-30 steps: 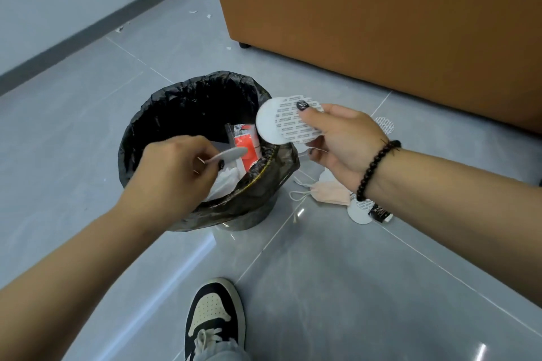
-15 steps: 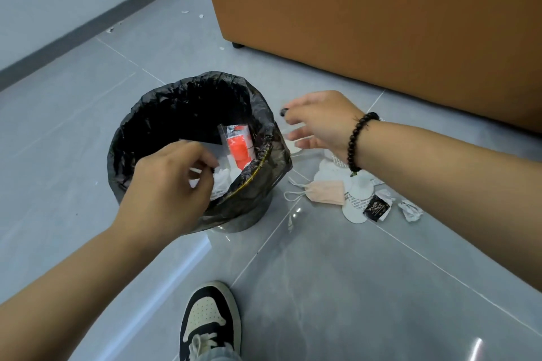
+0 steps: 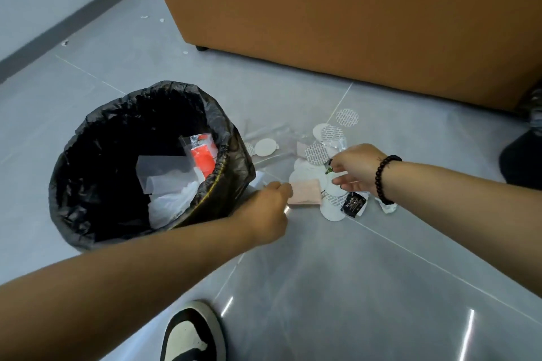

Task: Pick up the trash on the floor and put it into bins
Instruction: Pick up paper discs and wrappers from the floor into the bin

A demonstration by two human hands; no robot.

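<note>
At the bin's (image 3: 146, 155) three o'clock, both hands are reaching: left hand (image 3: 269, 208) pinching the mask (image 3: 305, 192), right hand (image 3: 352, 168) spread over discs (image 3: 330, 211).

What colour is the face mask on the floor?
Pale pink, seen in the head view: the mask lies beside the bin.

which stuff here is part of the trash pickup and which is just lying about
Part of the job:
bin
pink mask
white round seals
black sachet
clear wrappers
left hand
right hand

Just lying about:
orange cabinet
shoe
bead bracelet
</note>
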